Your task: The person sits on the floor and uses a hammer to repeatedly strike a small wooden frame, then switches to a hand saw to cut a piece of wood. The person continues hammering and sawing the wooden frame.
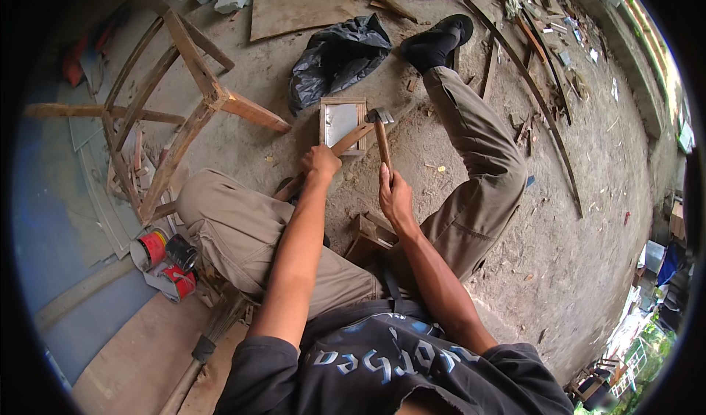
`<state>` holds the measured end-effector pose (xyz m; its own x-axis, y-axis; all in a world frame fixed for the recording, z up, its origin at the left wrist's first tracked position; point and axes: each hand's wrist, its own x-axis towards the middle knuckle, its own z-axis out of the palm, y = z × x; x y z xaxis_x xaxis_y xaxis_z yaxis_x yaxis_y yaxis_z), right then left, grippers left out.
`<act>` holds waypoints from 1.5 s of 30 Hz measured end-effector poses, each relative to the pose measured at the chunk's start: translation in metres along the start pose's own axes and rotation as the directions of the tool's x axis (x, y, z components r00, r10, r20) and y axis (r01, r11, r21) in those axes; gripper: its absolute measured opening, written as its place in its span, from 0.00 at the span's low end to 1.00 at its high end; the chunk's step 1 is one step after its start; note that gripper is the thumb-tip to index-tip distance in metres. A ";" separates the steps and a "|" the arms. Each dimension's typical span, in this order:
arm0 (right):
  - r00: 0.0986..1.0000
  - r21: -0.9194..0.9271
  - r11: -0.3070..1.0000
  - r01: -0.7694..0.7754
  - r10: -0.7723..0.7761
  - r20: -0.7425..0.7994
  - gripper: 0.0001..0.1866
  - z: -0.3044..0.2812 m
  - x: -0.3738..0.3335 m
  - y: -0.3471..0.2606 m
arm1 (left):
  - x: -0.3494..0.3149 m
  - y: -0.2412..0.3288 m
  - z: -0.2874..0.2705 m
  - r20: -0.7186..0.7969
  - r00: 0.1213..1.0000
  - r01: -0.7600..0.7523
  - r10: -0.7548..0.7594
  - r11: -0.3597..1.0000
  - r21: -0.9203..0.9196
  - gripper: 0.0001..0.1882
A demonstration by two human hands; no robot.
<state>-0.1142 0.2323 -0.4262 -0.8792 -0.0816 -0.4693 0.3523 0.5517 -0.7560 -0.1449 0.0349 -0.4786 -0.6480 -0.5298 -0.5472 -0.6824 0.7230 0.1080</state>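
My left hand (321, 163) is closed round a flat strip of wood (351, 139), which slants up to the right. The far end of the strip lies over a small rectangular wooden frame (322, 124) with a pale grey panel inside, on the ground between my legs. In my right hand (396, 194) is the wooden handle of a claw hammer (383, 144). The hammer's dark metal head is at the strip's far end, beside the frame's right edge; whether it touches the strip I cannot tell. Any nail there is too small to make out.
Beyond the frame lies a crumpled black plastic bag (338, 55). An unfinished wooden chair frame (195, 84) stands at the left, above red and black cans (152, 247). Long dark wooden strips (526, 84) and scraps litter the far right. A small wooden stool (364, 240) is between my thighs.
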 end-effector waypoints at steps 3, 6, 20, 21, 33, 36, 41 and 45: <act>1.000 -0.006 1.000 -0.016 0.017 0.009 0.30 0.001 0.001 0.002 | -0.004 -0.001 0.004 -0.065 0.998 -0.011 0.009 0.999 -0.032 0.15; 1.000 -0.055 0.998 -0.017 0.017 0.002 0.31 0.002 0.003 0.007 | -0.003 -0.009 0.008 -0.023 1.000 -0.016 0.016 1.000 -0.027 0.15; 0.993 -0.108 0.988 0.114 -0.115 -0.002 0.27 0.020 0.019 0.013 | 0.010 -0.035 0.025 0.149 0.988 -0.005 0.039 0.975 -0.220 0.26; 0.993 -0.117 0.986 0.115 -0.115 0.004 0.27 0.020 0.020 0.015 | 0.007 -0.036 0.022 0.174 0.983 -0.023 0.065 0.972 -0.232 0.27; 0.996 -0.071 0.994 0.084 -0.087 -0.038 0.28 0.011 0.022 0.010 | -0.008 -0.058 0.041 0.004 1.000 0.004 -0.003 0.977 -0.214 0.25; 0.995 -0.033 0.997 0.069 -0.071 -0.064 0.26 -0.004 0.014 -0.002 | -0.002 -0.045 0.048 0.000 0.999 0.046 -0.047 0.976 -0.214 0.24; 0.959 0.008 0.968 0.252 -0.249 -0.135 0.19 -0.011 -0.004 -0.016 | 0.002 -0.044 0.044 0.057 0.997 0.058 -0.044 0.963 -0.263 0.23; 0.931 0.026 0.941 0.337 -0.329 -0.157 0.19 -0.001 -0.005 -0.012 | 0.000 -0.043 0.043 0.068 0.996 0.070 -0.053 0.958 -0.278 0.22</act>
<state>-0.1142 0.2265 -0.4142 -0.9850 -0.1276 -0.1164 0.0434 0.4697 -0.8818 -0.1009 0.0228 -0.5194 -0.5866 -0.5362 -0.6070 -0.7931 0.5321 0.2964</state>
